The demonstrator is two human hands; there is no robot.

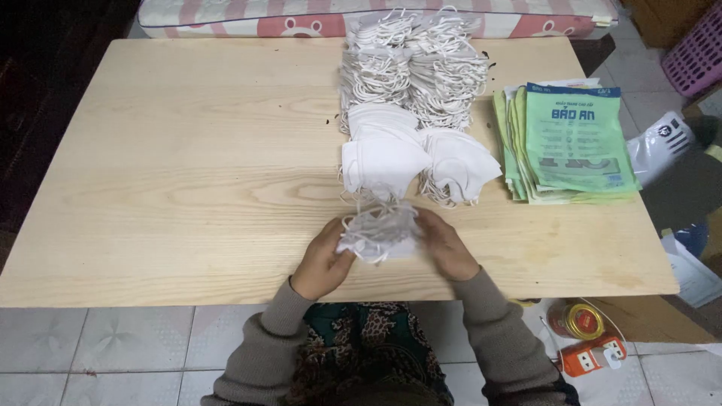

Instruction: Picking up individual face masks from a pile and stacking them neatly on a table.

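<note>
My left hand (322,259) and my right hand (445,242) together hold a small stack of white face masks (378,229) with tangled ear loops, just above the near edge of the pale wooden table (188,165). Right behind the stack lie two long rows of white masks (410,105) running toward the far edge, the nearest ones (385,162) folded and overlapping. To the right of the rows sits a pile of flat green packaging bags (571,143).
A pink and white striped cushion (301,16) lies beyond the table's far edge. On the tiled floor at right are a white plastic object (662,146), an orange power strip (594,353), a round tin (575,321) and a pink basket (696,49).
</note>
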